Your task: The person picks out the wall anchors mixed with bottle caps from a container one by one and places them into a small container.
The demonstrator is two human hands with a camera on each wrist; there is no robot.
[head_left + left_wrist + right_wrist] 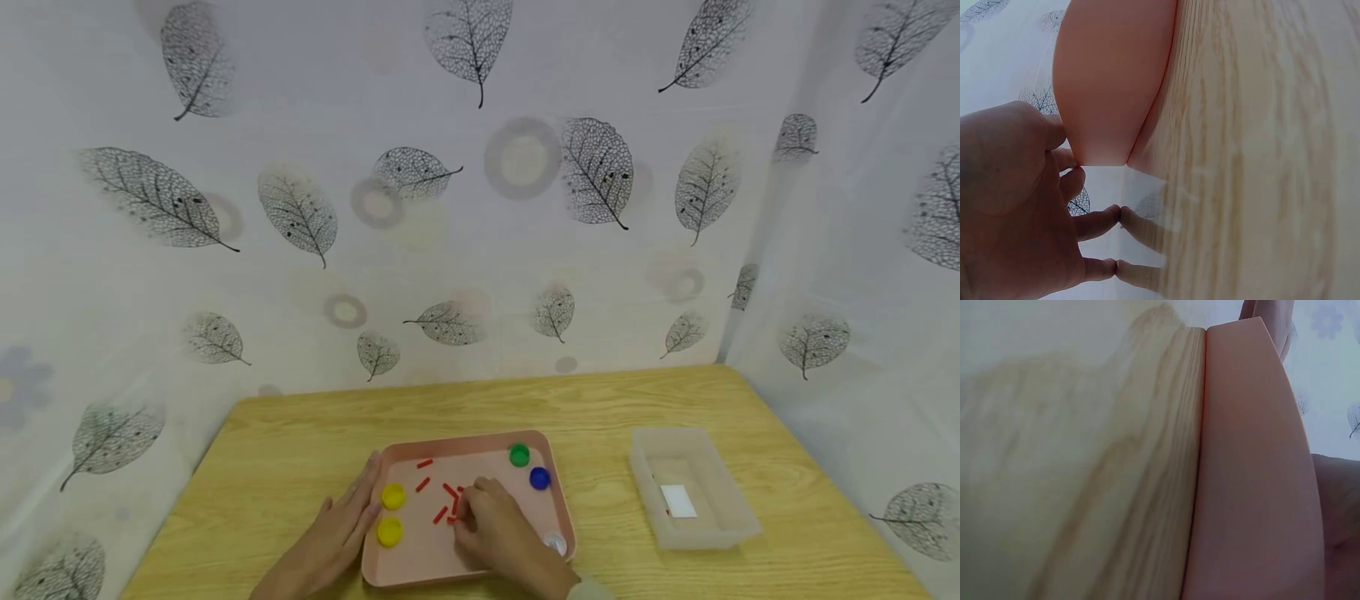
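Observation:
A shallow pink tray [420,571] lies on the table, with several short red sticks [440,515] scattered over its middle. My left hand [335,531] rests along the tray's left side, fingers extended; in the left wrist view this hand [1016,200] touches the tray's wall [1110,81]. My right hand [495,527] reaches into the tray, its fingers bent down among the red sticks. Its fingertips are partly hidden, and I cannot tell whether they pinch a stick. In the right wrist view the tray's wall [1254,469] covers most of that hand [1340,519].
Two yellow caps [392,497] sit at the tray's left. A green cap [519,454], a blue cap [539,477] and a clear white cap [555,544] line its right side. On the wooden table [600,408], a translucent bin [712,537] holds a white card [678,501].

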